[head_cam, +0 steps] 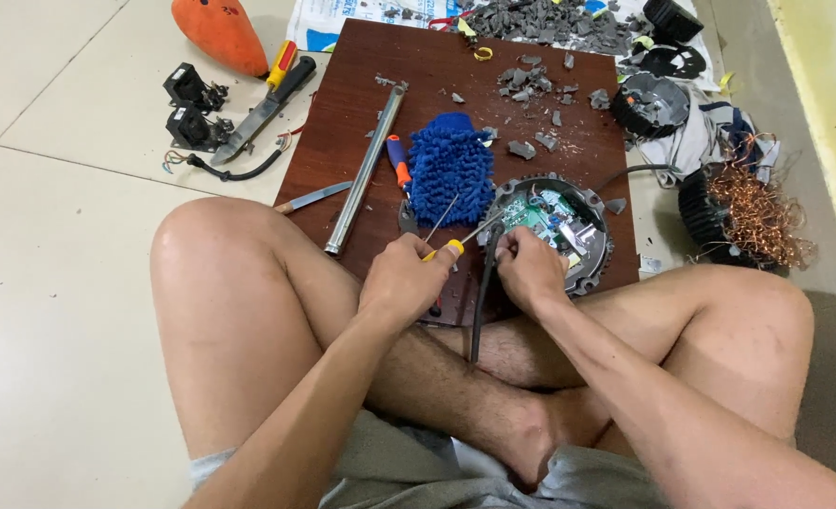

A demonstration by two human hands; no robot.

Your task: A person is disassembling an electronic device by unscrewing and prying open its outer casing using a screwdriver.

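I sit cross-legged on the floor with a dark red wooden board (456, 85) in front of me. On its near right corner lies a round grey housing with a green circuit board (552, 221) inside. My left hand (401, 278) grips a yellow-handled screwdriver (451, 248), its thin shaft pointing toward the housing's left rim. My right hand (529, 269) rests on the housing's near edge and holds a long dark tool (482, 292) that slants down toward my leg.
A blue fuzzy mitt (451, 168), a metal tube (366, 170) and grey broken bits (531, 85) lie on the board. Left on the tiles: an orange object (218, 33), a knife (258, 113), black parts (190, 108). Right: a copper wire coil (748, 212).
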